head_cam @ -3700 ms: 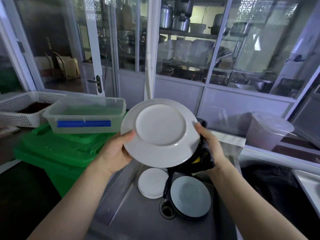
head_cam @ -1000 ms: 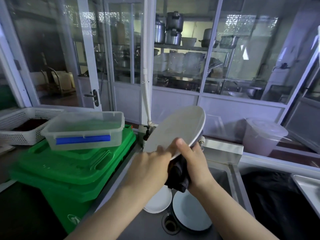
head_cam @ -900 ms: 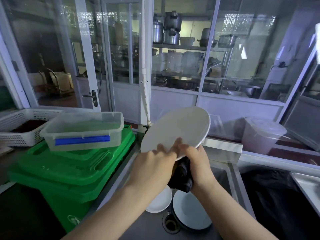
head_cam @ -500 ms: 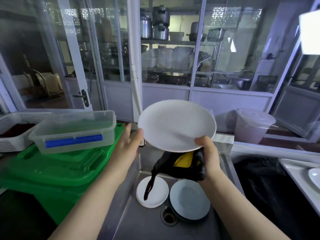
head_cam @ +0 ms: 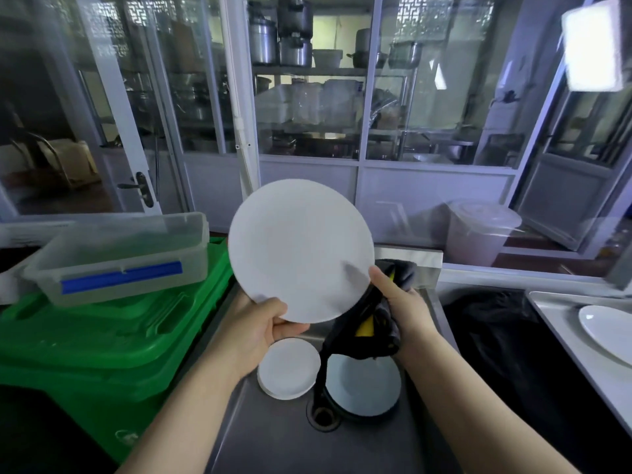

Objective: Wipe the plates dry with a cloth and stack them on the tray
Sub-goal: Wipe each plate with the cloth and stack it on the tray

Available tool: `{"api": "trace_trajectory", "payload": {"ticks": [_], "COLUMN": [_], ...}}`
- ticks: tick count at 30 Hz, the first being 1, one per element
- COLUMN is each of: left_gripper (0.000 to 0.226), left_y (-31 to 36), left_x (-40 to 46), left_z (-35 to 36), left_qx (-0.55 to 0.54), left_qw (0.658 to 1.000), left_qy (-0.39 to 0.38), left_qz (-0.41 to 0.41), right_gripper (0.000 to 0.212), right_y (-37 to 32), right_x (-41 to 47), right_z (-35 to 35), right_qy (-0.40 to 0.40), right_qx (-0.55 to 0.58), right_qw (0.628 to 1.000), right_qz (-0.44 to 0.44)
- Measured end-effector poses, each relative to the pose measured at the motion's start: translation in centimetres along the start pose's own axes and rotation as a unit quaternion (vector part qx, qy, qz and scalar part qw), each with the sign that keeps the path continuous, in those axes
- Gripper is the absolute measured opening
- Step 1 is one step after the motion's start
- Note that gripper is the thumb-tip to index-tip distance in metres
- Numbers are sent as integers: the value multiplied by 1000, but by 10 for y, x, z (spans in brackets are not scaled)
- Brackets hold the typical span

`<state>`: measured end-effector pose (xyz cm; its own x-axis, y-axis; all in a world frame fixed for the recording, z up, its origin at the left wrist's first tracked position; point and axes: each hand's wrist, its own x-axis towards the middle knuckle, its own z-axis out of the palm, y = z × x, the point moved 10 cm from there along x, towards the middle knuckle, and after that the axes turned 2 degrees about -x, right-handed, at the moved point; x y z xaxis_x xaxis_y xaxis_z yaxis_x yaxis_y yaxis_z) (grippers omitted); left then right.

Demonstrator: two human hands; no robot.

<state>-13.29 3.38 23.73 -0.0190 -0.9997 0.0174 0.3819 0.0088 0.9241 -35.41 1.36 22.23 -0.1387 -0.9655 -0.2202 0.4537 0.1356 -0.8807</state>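
1. The left hand (head_cam: 254,331) pinches the lower rim of a white plate (head_cam: 301,249), held tilted above the steel sink (head_cam: 280,436).
2. The right hand (head_cam: 402,302) grips a dark cloth (head_cam: 371,331) with a yellow patch, thumb on the plate's right edge.
3. Two more plates (head_cam: 289,367) lie in the sink basin.
4. A white dish (head_cam: 605,331) rests on the metal tray (head_cam: 561,323) far right.

White plate (head_cam: 301,249) held over sink (head_cam: 273,436), left hand (head_cam: 254,331), right hand (head_cam: 405,304) gripping cloth (head_cam: 374,331)
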Motion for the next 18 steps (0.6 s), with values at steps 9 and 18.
{"api": "trace_trajectory", "payload": {"ticks": [9, 18], "left_gripper": [61, 33], "left_y": [-8, -32], "left_x": [-12, -19], "left_z": [22, 43], "left_qx": [195, 260], "left_qw": [978, 964], "left_qy": [-9, -47], "left_qz": [72, 5], "right_gripper": [14, 38], "right_y": [-27, -89], "right_x": [-7, -20], "right_z": [0, 54], "right_qy": [2, 0], "right_qx": [-192, -355], "right_qw": [964, 850], "right_qz": [-182, -389]}}
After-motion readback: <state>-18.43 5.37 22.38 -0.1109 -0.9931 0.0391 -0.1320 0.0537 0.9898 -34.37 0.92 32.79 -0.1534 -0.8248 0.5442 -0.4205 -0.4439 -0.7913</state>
